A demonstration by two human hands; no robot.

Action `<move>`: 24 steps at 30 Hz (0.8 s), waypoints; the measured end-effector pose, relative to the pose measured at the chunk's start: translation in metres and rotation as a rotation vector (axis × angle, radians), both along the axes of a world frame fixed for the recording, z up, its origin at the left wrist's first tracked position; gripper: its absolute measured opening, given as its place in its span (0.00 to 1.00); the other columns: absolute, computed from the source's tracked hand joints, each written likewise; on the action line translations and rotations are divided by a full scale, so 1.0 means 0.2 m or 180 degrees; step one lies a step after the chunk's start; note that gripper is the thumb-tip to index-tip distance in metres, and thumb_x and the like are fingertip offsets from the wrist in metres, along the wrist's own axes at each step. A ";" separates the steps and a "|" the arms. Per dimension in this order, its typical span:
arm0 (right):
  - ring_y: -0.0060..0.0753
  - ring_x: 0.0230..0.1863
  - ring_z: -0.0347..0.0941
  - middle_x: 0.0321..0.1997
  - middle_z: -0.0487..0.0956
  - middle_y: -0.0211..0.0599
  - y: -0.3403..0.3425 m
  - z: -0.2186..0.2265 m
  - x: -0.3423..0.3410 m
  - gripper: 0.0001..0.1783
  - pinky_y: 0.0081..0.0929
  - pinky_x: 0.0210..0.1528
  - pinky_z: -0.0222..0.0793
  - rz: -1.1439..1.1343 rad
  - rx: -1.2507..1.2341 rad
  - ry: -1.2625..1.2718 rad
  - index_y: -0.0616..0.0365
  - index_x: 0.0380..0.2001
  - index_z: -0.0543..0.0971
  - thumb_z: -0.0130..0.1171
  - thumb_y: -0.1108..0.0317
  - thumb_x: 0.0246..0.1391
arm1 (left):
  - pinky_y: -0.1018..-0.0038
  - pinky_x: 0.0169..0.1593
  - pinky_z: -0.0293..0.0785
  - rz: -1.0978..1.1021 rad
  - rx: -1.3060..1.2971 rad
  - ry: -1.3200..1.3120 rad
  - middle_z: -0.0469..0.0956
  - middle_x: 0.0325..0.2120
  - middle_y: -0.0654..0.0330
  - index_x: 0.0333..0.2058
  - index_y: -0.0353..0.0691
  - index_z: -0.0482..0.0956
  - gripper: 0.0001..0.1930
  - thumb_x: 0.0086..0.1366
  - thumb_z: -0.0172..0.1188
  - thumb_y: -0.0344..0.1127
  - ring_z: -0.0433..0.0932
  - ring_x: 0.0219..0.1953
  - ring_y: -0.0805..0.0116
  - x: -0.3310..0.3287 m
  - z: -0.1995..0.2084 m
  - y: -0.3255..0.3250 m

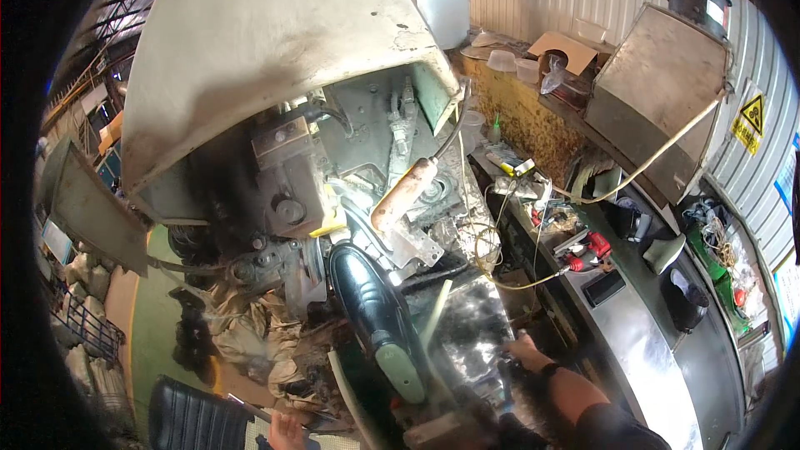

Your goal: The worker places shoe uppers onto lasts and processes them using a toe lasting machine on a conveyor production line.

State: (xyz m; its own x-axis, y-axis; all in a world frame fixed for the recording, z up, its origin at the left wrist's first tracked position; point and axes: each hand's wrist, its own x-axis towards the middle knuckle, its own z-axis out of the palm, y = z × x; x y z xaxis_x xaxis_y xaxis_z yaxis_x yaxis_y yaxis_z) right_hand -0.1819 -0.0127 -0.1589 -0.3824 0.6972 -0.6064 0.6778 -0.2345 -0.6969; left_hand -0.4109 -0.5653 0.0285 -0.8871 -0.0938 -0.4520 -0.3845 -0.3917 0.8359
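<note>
A black leather shoe (368, 300) with a pale green surface at its near end rests slanted below the machine head, toe up against the metal parts. My left hand (286, 432) is low in the view, fingers curled, beside a black-backed chair (192, 417) with a cream speckled seat. A thin grey bar (248, 407) runs up to that hand; its grip is partly cut off by the lower edge. To the right of the shoe, my right hand (527, 353) is closed over the worn metal bench (475, 317); what its fingers hold is too dark to tell.
A large cream machine hood (283, 42) overhangs the greasy mechanism. A wooden-handled tool (404, 194) hangs on a cable before it. The right-hand bench carries a red tool (597, 245), a dark phone-like slab (603, 287) and black shoe parts (683, 304). Cloth sacks (258, 329) lie left.
</note>
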 end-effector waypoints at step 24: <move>0.24 0.31 0.81 0.37 0.85 0.40 -0.50 0.44 1.75 0.34 0.22 0.35 0.79 -0.2584 0.0457 0.1514 0.59 0.66 0.68 0.57 0.79 0.54 | 0.79 0.33 0.69 -0.2320 0.0670 0.2458 0.77 0.22 0.53 0.22 0.31 0.75 0.24 0.74 0.51 0.44 0.73 0.24 0.69 0.57 0.95 1.47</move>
State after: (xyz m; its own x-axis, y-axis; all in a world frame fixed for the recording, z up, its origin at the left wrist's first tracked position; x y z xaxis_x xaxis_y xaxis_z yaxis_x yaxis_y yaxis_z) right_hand 0.1683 -0.1126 -0.0705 0.0668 0.9141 -0.4000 -0.0167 -0.3998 -0.9164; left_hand -0.2962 -0.2721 0.2179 -0.7499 0.5857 0.3076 0.0187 -0.4460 0.8948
